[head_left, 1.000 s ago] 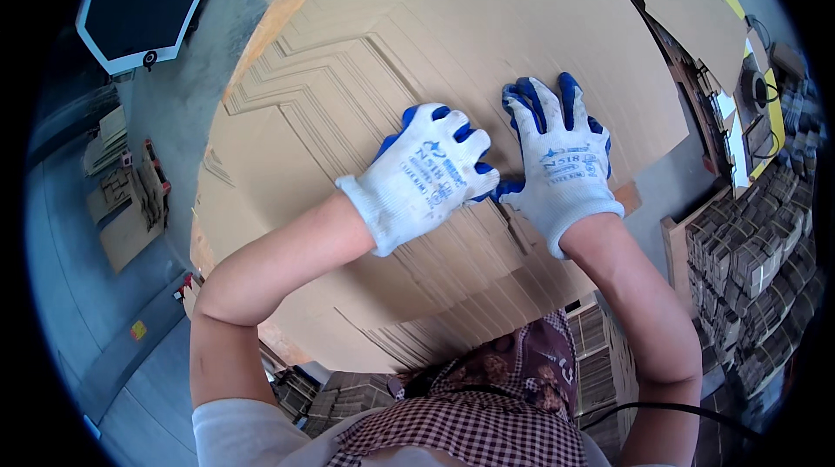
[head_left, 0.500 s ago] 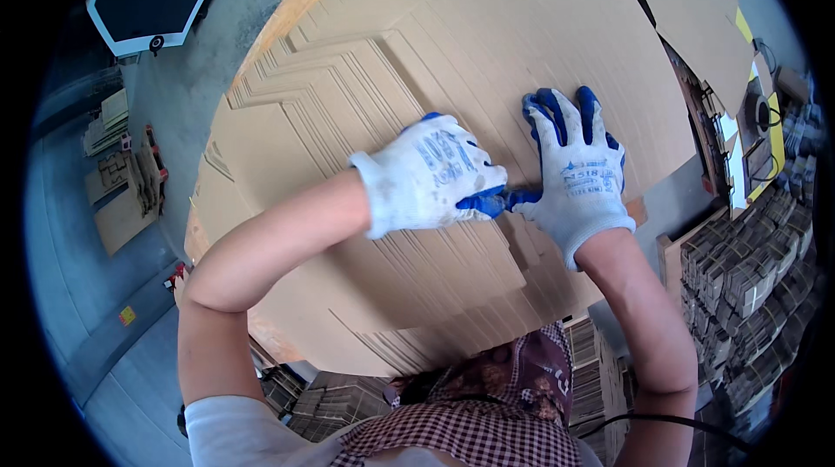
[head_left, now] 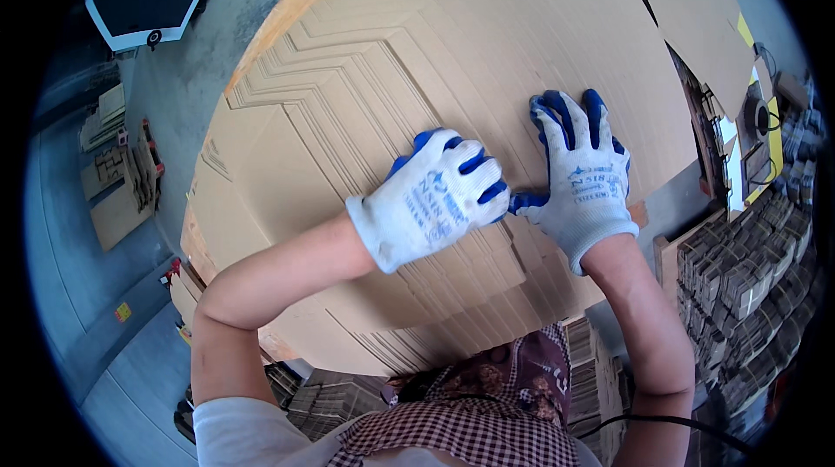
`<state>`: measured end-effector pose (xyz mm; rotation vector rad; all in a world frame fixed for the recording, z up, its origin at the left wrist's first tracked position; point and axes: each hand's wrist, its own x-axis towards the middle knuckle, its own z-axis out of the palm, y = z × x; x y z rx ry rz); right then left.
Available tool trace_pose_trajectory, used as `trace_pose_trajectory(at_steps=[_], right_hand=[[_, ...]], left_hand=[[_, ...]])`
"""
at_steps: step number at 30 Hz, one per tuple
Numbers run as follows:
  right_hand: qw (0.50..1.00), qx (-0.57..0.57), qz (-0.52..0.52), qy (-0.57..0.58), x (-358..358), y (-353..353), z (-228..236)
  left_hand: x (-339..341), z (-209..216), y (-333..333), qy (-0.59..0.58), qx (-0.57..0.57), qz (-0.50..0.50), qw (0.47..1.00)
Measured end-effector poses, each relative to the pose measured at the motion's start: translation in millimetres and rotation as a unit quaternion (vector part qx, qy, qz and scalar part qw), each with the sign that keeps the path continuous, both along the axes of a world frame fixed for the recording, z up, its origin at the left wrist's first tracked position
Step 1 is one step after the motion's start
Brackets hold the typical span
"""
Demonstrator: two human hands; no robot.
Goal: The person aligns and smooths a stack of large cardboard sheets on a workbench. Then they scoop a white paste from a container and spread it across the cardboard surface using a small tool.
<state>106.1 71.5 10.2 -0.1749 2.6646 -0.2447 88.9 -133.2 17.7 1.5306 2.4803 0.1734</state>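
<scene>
The left hand [head_left: 439,199], gloved, curls down onto the cardboard [head_left: 513,32]; from where I stand I cannot tell whether it pinches an edge. The right hand [head_left: 584,173], gloved too, rests spread just to its right. The cardboard fans out in overlapping layers beyond the apron [head_left: 513,380], with tied bundles [head_left: 739,263] stacked on the right
</scene>
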Motion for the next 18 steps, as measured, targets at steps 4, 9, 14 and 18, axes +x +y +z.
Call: trace_pose_trajectory(at_steps=[4,9,14,18], right_hand=[[0.999,-0.038,-0.009,0.0,-2,4,1],[0.999,-0.038,0.004,0.001,-1,10,-1],[0.997,-0.08,0.001,0.02,1,15,-2],[0.997,-0.07,-0.018,0.023,2,13,-4]], left_hand=[[17,12,1,0.118,0.105,0.04,0.987],[-47,10,-19,0.028,0.059,0.168,0.984],[-73,-7,-40,-0.015,0.045,0.109,0.993],[-78,-8,-38,-0.017,0.056,0.074,0.996]])
